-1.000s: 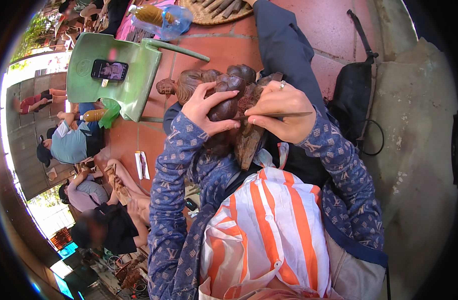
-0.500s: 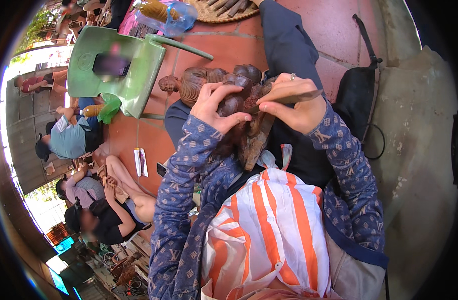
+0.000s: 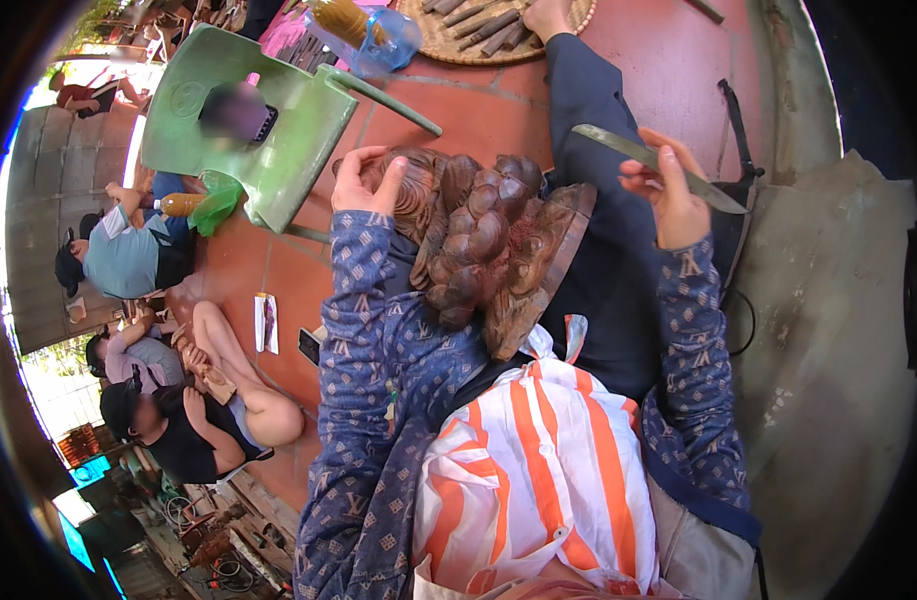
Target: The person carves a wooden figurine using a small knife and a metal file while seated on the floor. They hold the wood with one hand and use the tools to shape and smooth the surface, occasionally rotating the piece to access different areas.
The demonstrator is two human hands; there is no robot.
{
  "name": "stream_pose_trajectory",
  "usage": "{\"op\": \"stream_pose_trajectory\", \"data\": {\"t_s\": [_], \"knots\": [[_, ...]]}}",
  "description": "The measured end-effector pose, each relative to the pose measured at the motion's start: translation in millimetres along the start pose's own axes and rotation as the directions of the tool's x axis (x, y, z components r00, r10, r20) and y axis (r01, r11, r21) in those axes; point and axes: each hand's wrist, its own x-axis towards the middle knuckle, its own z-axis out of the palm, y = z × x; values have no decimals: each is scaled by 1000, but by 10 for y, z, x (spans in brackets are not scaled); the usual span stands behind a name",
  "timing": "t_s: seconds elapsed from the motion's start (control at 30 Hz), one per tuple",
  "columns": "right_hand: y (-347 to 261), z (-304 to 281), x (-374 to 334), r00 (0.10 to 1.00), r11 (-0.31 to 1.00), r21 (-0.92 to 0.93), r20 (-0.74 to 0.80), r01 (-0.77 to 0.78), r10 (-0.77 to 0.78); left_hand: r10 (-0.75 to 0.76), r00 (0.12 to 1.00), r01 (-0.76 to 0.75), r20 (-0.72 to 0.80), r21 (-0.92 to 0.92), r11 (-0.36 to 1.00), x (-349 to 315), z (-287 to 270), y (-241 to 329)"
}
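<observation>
A dark brown carved wooden statue [image 3: 473,235] lies across my lap, with rounded lumps along its middle and a rough wooden base at the right end. My left hand [image 3: 366,182] is closed around its left, head end, and the head is mostly hidden by the fingers. Out to the right, my right hand [image 3: 673,200] pinches a long flat metal carving blade [image 3: 620,147], raised apart from the statue. Reddish wood dust shows in a hollow of the carving near the base.
A green plastic chair [image 3: 268,120] stands at the upper left with a dark object on it. Beyond are a woven tray [image 3: 478,45] of carving tools and a bag with a bottle [image 3: 383,45]. Left, a phone [image 3: 310,346] lies on the tiles; several people sit beyond.
My right hand has lifted the blade off the statue and moved it up and right. My left hand has shifted left from the statue's middle to its head. The statue now lies turned slightly differently.
</observation>
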Motion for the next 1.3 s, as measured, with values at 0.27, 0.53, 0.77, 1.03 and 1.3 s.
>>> {"op": "stream_pose_trajectory", "data": {"t_s": [0.27, 0.53, 0.77, 1.03, 1.3], "knots": [[702, 434, 249, 978, 999, 3, 207, 35, -35, -383, 874, 287, -300, -319, 903, 148, 57, -1384], [829, 316, 240, 986, 997, -21, 151, 70, -66, -634, 772, 446, -42, -674, 589, 324, 49, -1506], [810, 300, 210, 988, 999, -47, 151, -1, 8, -545, 824, 396, -156, -529, 751, 327, 215, -1412], [846, 244, 238, 985, 999, -44, 173, 7, 1, -470, 868, 379, -159, -399, 835, 348, 196, -1583], [372, 357, -66, 989, 986, 75, -6, 146, -146, -229, 971, 209, -66, -220, 953, -301, -299, -675]]}}
